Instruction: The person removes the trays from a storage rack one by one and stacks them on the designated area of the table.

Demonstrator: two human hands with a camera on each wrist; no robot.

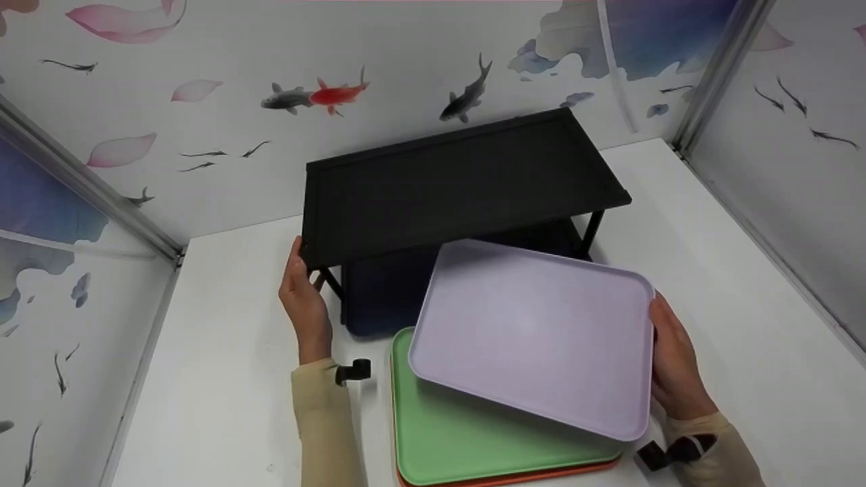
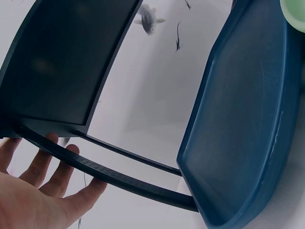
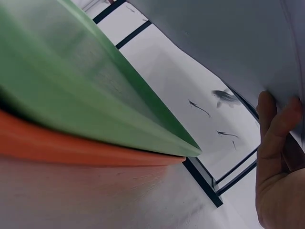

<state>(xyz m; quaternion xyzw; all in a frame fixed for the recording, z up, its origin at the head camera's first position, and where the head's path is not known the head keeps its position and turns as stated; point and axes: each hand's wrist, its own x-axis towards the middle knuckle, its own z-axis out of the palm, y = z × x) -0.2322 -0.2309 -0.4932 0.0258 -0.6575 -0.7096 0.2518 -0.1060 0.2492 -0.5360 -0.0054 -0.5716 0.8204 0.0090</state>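
My right hand (image 1: 676, 358) grips a lavender tray (image 1: 534, 331) by its right edge, with fingers on the underside in the right wrist view. The tray is tilted, its far left corner reaching to the front of a black two-tier rack (image 1: 460, 182). Below it lie a green tray (image 1: 467, 433) and, under that, an orange tray (image 3: 86, 148). At the rack's left end, my left hand (image 1: 304, 297) touches the side frame, fingers spread along the leg (image 2: 119, 176). A dark blue tray (image 2: 243, 114) sits on the rack's lower tier, partly hidden beneath the top.
All of this stands on a white table (image 1: 230, 365). A back wall (image 1: 223, 122) printed with fish and petals rises behind the rack, and side panels (image 1: 798, 169) close off left and right. Each sleeve carries a small black wrist camera (image 1: 355, 370).
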